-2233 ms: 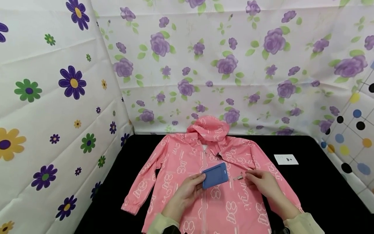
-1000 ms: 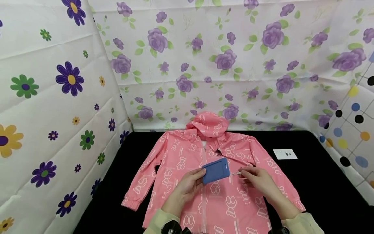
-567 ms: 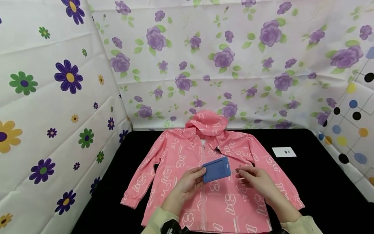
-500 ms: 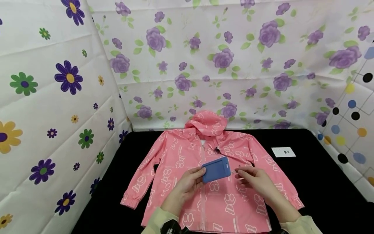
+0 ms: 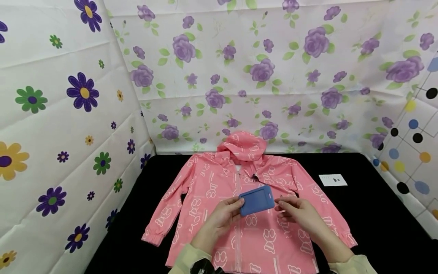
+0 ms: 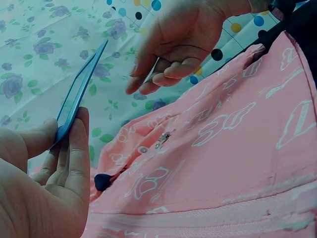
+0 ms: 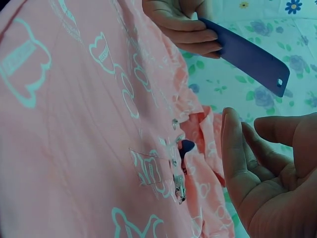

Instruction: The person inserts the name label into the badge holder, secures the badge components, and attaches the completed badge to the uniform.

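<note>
A blue card holder point(image 5: 257, 201) with a slot at its right end is pinched at its left edge between the thumb and fingers of my left hand point(image 5: 224, 217). In the left wrist view the card holder point(image 6: 81, 89) appears nearly edge-on, raised above the pink hooded jacket point(image 6: 237, 148). My right hand point(image 5: 299, 213) hovers just right of the slotted end, fingers loosely bent and holding nothing. The right wrist view shows a gap between its thumb and forefinger. A small metal clip point(image 7: 179, 188) lies on the jacket's chest; in the head view my right hand covers it.
The jacket point(image 5: 226, 232) lies spread on a black table point(image 5: 373, 213), its hood toward the back. A white card point(image 5: 333, 180) sits on the table at the right. Flower-printed cloth walls point(image 5: 219, 76) stand behind and at the left; a dotted one point(image 5: 415, 152) is at the right.
The card holder has moved slightly right in my left hand. My right hand has shifted left over the metal clip, which was visible beside its fingertips earlier.
</note>
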{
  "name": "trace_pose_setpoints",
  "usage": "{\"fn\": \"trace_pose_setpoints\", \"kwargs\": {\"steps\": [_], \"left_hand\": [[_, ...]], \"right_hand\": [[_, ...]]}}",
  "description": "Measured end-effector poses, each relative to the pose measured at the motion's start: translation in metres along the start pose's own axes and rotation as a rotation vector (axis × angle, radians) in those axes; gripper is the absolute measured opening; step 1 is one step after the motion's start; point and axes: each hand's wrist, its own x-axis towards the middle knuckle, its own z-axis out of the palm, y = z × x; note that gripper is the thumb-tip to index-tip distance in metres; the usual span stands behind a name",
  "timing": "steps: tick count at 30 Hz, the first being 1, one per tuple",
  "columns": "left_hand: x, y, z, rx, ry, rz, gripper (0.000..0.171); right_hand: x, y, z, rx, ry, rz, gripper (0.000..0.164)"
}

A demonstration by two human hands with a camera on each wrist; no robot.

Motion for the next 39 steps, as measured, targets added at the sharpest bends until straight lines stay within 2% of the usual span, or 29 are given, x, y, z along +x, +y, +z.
{"fn": "trace_pose_setpoints", "kwargs": {"steps": [10,21,29,39], "left_hand": [[0.0007,0.0015,-0.0003,-0.026,-0.003,-0.017,0.008],[0.0018,0.0008,0.0018,0.004,-0.019,0.000,0.024],[0.0027,-0.0002,0.0022,0.004,-0.012,-0.004,0.017],[0.0005,0.0001,0.0021,0.015,-0.016,0.004,0.019]], "right_hand": [[0.0028,0.0016,0.0006,0.025,-0.032,-0.009,0.039],[0.0018,-0.0003,0.0007,0.036,-0.044,-0.024,0.045],[0.0026,0.0014,0.0007,0.051,-0.036,-0.015,0.044],[0.0007,-0.0024,0.0016,0.045,-0.004,-0.010,0.042]]}}
